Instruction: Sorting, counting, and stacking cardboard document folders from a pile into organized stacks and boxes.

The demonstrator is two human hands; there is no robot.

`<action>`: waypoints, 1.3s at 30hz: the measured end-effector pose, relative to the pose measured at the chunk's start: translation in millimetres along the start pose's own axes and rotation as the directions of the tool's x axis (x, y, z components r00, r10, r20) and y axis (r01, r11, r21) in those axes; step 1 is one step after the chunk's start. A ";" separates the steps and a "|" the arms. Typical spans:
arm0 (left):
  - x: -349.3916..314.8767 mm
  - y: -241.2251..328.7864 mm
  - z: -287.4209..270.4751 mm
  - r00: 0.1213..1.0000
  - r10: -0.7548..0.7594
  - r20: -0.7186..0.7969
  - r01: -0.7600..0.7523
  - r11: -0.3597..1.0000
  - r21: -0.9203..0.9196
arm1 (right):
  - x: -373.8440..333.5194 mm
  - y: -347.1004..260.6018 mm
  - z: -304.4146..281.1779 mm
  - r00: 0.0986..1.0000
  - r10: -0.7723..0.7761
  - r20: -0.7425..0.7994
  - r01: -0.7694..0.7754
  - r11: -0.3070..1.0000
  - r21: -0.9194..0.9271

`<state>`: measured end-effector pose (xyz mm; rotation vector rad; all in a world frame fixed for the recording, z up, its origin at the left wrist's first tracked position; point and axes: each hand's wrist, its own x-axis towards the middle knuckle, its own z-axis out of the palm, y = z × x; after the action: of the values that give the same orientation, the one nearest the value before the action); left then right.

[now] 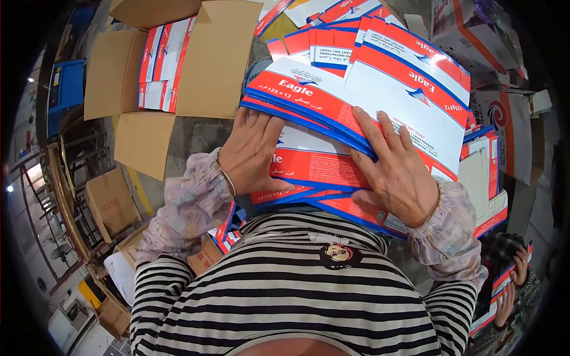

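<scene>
Flat, unfolded cartons in red, white and blue lie in an overlapping pile in front of me. A thinner stack of the same cartons rests on top, skewed to the left. My left hand is at the near left edge of that upper stack, fingers extended against its blue edge and the tips partly hidden. Its thumb stretches apart over the carton below. My right hand lies on the printed faces toward the right, fingers spread and pointing away from me, with its thumb near the lower edge.
An open brown cardboard box at the far left contains more of these cartons. Beyond the pile lie further flat cartons. White boxes stand at the right. Another person's hands hold a carton at the lower right. A closed brown box sits left.
</scene>
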<state>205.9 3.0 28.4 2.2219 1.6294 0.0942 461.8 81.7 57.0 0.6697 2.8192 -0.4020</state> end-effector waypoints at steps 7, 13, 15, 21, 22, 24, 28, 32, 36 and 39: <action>0.0 -8.9 -3.2 0.998 0.048 0.032 -0.049 0.999 0.016 | 4.7 -3.0 4.7 1.000 -0.018 0.013 0.018 1.000 -0.017; 0.6 -13.7 -3.9 0.997 0.071 -0.014 -0.072 0.995 -0.065 | 7.7 1.1 -2.3 0.999 -0.031 0.033 0.032 0.999 -0.042; 0.3 -16.2 -0.9 0.997 0.072 -0.009 -0.073 0.991 -0.114 | 8.2 1.9 -4.7 0.998 -0.033 0.055 0.035 0.999 -0.026; -1.5 -24.1 6.9 0.991 0.115 -0.066 -0.125 0.977 -0.175 | 11.3 3.0 -8.7 0.995 -0.043 0.094 0.045 0.999 -0.018; -1.6 -25.4 8.4 0.991 0.113 -0.071 -0.124 0.972 -0.197 | 11.3 3.9 -8.1 0.995 -0.041 0.092 0.042 0.999 -0.018; -0.4 -25.4 8.3 0.991 0.111 -0.074 -0.125 0.968 -0.219 | 10.9 5.5 -6.1 0.996 -0.054 0.077 0.056 0.998 -0.031; -0.6 -23.4 6.0 0.992 0.108 -0.072 -0.123 0.953 -0.276 | 11.1 6.7 -5.0 0.998 -0.047 0.034 0.047 0.999 0.000; -0.7 -20.6 1.2 0.993 0.102 -0.058 -0.113 0.962 -0.249 | 13.3 11.9 3.5 0.988 -0.076 -0.132 0.074 0.997 -0.022; 6.2 -13.6 -5.2 0.994 0.111 -0.016 -0.112 0.972 -0.206 | 15.9 14.0 -5.9 0.991 -0.057 -0.124 0.060 0.998 0.016; 12.8 -11.7 -7.1 0.989 0.118 0.090 -0.111 0.990 -0.081 | 18.6 17.2 -7.2 0.986 -0.047 -0.159 0.054 0.998 0.036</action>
<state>197.6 19.8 28.8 2.2263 1.4245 0.0791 452.5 106.2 55.1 0.6669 2.9909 -0.4340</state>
